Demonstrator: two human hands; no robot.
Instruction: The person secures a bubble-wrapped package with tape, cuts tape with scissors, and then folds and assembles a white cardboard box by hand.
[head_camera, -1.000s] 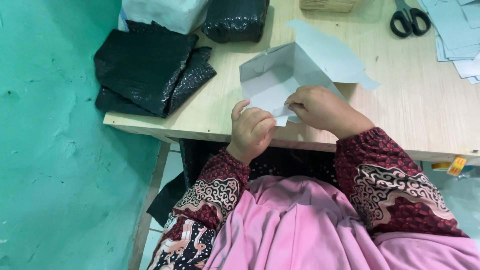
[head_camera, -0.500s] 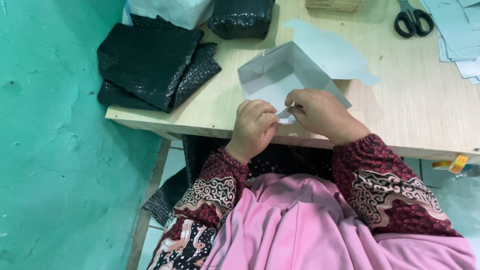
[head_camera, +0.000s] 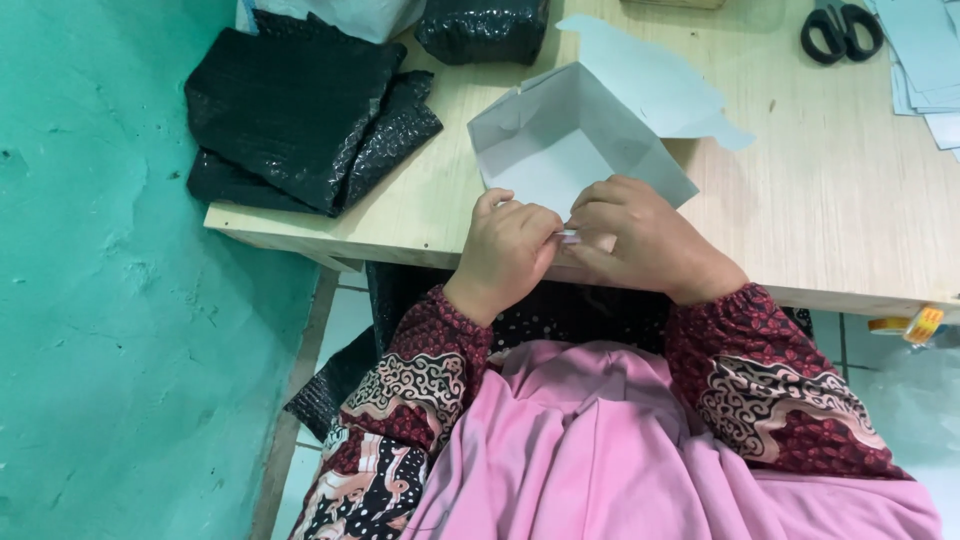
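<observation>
We are folding the white paper box (head_camera: 570, 140).
Since a moment ago, our left hand (head_camera: 510, 250) and right hand (head_camera: 640, 235) are meeting, fingers pinching its near edge.

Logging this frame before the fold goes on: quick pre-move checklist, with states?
1. Both hands on the paper: ok. Left hand and right hand pinch the near edge of the white folded paper.
2. Grip firmness: cannot tell, fingertips hidden.
3. Paper supported: ok, it rests on the wooden table.
4. Room around the paper: ok, black bubble-wrap sheets lie apart to the left.
5. Scissors away from the hands: ok, at the far right.
</observation>
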